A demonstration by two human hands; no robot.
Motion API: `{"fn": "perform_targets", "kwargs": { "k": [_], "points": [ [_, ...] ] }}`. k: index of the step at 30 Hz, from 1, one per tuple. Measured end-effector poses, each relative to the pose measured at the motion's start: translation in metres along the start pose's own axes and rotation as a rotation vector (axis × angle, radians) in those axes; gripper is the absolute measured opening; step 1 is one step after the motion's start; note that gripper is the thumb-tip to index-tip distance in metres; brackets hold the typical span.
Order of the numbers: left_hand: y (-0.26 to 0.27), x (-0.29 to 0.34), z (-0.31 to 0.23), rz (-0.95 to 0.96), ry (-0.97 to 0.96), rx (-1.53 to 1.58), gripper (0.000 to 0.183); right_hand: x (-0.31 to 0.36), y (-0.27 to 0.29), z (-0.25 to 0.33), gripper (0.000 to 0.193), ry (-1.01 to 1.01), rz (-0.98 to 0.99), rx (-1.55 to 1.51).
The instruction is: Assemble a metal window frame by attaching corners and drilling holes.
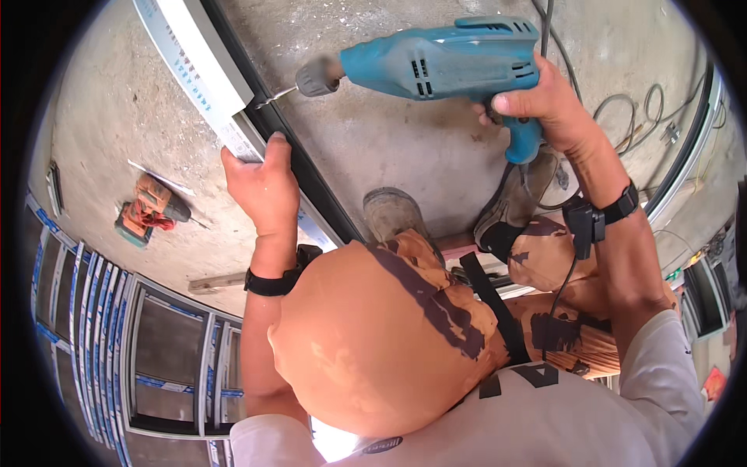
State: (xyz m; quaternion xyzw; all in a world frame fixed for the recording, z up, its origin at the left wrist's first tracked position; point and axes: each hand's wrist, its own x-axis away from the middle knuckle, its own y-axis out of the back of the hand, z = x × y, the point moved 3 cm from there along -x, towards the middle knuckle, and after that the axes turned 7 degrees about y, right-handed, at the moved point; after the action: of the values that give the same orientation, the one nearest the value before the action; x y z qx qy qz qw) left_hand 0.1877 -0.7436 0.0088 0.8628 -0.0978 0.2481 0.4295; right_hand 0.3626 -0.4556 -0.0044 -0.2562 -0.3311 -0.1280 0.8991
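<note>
My right hand (pixel 548 105) grips the handle of a teal corded power drill (pixel 443 62), thumb and fingers closed around it near the trigger. The drill lies level and points left; its bit (pixel 276 97) reaches the dark side of a long metal frame profile (pixel 268 117). Whether the tip has entered the metal, I cannot tell. My left hand (pixel 264 183) is closed around the same profile just below the bit, with the thumb on top. White protective film with blue print covers part of the profile's upper face.
An orange and green cordless drill (pixel 156 206) lies on the concrete floor at left. Stacked window frames (pixel 167 358) with blue-white film stand at lower left. A black cable (pixel 622 117) coils on the floor at right, beside another long profile (pixel 685 156). My shoes (pixel 393 210) are below the drill.
</note>
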Motion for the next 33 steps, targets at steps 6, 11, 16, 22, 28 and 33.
{"fn": "perform_targets", "kwargs": {
  "k": [6, 11, 16, 22, 28, 33],
  "points": [
    [0.002, -0.002, -0.001, -0.032, -0.003, -0.103, 0.039, 0.006, -0.01, -0.021, 0.053, -0.091, -0.088, -0.143],
    [0.002, 0.0, -0.004, -0.039, 0.016, -0.122, 0.04, 0.006, -0.007, -0.016, 0.053, -0.105, -0.125, -0.075],
    [0.001, -0.001, -0.004, -0.026, 0.028, -0.132, 0.04, 0.006, -0.009, -0.019, 0.052, -0.102, -0.165, -0.111],
    [0.002, 0.0, -0.007, -0.021, 0.018, -0.104, 0.041, 0.003, -0.005, -0.019, 0.052, -0.136, -0.119, -0.058],
    [0.003, -0.001, -0.007, -0.022, 0.011, -0.139, 0.039, 0.001, -0.005, -0.015, 0.05, -0.114, -0.136, -0.031],
    [0.001, 0.0, -0.009, -0.014, 0.031, -0.125, 0.036, 0.002, -0.005, -0.018, 0.049, -0.136, -0.135, -0.065]
  ]
}}
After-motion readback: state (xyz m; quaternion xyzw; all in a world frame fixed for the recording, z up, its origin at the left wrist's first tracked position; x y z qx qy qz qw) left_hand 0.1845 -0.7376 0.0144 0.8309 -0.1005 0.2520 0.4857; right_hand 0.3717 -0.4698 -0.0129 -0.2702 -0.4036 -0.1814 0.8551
